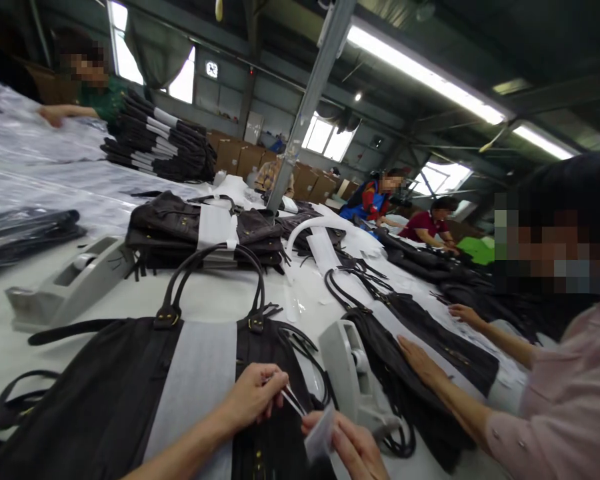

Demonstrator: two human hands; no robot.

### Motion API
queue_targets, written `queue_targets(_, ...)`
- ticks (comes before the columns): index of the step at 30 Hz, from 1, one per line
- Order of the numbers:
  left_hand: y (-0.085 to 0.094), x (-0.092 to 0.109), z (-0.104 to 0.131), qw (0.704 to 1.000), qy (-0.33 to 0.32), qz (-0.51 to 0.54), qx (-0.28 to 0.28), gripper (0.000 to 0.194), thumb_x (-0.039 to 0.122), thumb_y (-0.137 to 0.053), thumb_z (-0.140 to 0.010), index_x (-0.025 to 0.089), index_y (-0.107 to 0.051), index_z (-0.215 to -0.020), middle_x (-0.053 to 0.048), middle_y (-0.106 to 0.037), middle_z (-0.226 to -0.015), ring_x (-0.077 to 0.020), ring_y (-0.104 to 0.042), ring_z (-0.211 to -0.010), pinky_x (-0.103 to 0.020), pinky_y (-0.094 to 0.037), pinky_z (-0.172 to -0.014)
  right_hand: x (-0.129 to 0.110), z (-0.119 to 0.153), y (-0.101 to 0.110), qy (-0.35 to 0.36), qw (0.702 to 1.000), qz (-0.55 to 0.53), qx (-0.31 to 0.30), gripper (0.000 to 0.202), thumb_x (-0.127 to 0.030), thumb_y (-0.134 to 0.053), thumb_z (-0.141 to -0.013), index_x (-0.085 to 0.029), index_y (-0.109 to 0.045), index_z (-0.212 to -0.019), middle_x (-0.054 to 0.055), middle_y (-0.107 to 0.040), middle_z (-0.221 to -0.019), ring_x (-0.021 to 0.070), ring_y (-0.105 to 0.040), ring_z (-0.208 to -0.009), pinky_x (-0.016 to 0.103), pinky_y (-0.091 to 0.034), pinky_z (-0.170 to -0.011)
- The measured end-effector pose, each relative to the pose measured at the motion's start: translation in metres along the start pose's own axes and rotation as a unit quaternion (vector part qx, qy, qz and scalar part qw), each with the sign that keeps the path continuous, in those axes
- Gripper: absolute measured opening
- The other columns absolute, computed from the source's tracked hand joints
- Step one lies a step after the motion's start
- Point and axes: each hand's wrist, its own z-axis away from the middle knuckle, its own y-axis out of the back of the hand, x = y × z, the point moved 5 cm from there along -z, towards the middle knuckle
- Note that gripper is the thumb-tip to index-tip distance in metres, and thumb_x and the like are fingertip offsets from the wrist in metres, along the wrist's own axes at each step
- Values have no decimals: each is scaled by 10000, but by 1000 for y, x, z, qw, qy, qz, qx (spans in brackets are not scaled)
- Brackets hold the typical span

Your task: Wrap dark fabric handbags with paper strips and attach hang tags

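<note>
A dark handbag (100, 393) lies flat in front of me, with a white paper band (195, 380) down its middle and two looped handles (215, 257) above. Over the bag, my left hand (257, 397) is closed in a pinch on one end of a thin pale strip (294, 401). The strip slants down to my right hand (353, 443), whose fingers are closed on a small white wrapping sheet (321, 435). Whether the strip and the sheet are joined I cannot tell. Motion blurs the sheet.
Grey tape dispensers stand left (70, 287) and right (353, 373) of the bag. Stacked dark bags (167, 230) lie behind it. At right, a person in pink (565, 393) has both hands at another banded bag (430, 340). Clear plastic bags (55, 180) cover the left.
</note>
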Motion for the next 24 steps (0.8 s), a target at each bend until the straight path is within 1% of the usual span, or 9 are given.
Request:
queue_targets(3, 4, -3, -1, 999, 7, -41, 20, 418, 547, -532, -781, 141, -555, -684, 47, -524, -496, -34, -368, -319, -155, -239, -312, -3, 5, 8, -8, 998, -18, -57, 426, -529, -413, -886, -235, -719, -925, 90, -711, -836, 233, -671, -759, 327, -535, -723)
queue_targets(5, 4, -7, -3, 999, 16, -41, 8, 380, 503, -532, -783, 133, -577, -707, 39, -538, -516, -42, -397, -332, -156, -265, -317, 0, 8, 15, -11, 998, 10, -62, 397, -509, -428, -882, -236, -715, -846, 98, -715, -909, 253, -671, -836, 347, -528, -779)
queue_targets(8, -1, -11, -2, 999, 10, -26, -25, 336, 441, -534, -784, 117, -615, -824, 14, -582, -591, -71, -493, -399, -168, -346, -355, 5, 7, 33, -13, 996, 82, 32, 346, -486, -468, -870, -234, -682, -768, 106, -696, -1039, 281, -635, -1006, 373, -502, -873)
queue_targets(11, -7, -7, 2, 998, -14, -29, -45, 314, 408, -527, -808, 116, -611, -889, 1, -591, -626, -101, -560, -473, -189, -404, -413, 0, -2, 38, 7, 984, 141, 113, 297, -427, -451, -895, -235, -675, -928, 99, -673, -1105, 251, -610, -1067, 368, -485, -927)
queue_targets(13, -13, 1, 8, 997, -36, -25, -58, 301, 407, -532, -825, 135, -577, -945, 12, -583, -633, -110, -571, -499, -198, -422, -443, -12, -10, 24, 43, 980, 167, 101, 299, -368, -441, -911, -227, -641, -1082, 93, -650, -1166, 228, -581, -1121, 375, -447, -996)
queue_targets(15, -18, 9, 15, 996, -60, -5, -68, 334, 423, -551, -837, 164, -514, -1045, 34, -573, -629, -108, -559, -505, -199, -419, -462, -26, -18, 0, 82, 981, 172, 37, 334, -308, -436, -918, -221, -575, -1209, 79, -621, -1227, 206, -543, -1178, 379, -404, -1050)
queue_targets(18, -19, 11, 22, 995, -58, 55, -59, 487, 501, -603, -811, 211, -412, -1153, 47, -584, -637, -95, -510, -480, -187, -371, -445, -40, -25, -34, 124, 982, 136, -30, 395, -250, -388, -933, -224, -462, -1320, 56, -613, -1234, 165, -568, -1133, 320, -439, -1012)
queue_targets(21, -17, 4, 21, 993, -35, 103, -35, 541, 562, -663, -744, 239, -402, -1091, 58, -566, -593, -68, -419, -403, -156, -261, -374, -37, -28, -47, 142, 977, 160, 10, 390, -296, -342, -951, -271, -450, -1325, 37, -663, -1082, 170, -632, -946, 293, -513, -862)
queue_targets(24, -16, 0, 19, 989, -39, 145, -1, 544, 573, -709, -695, 254, -404, -1013, 93, -493, -506, -36, -333, -349, -120, -174, -354, -20, -25, -50, 146, 962, 224, 54, 372, -369, -329, -953, -285, -520, -1260, 27, -662, -892, 166, -623, -750, 265, -526, -705)
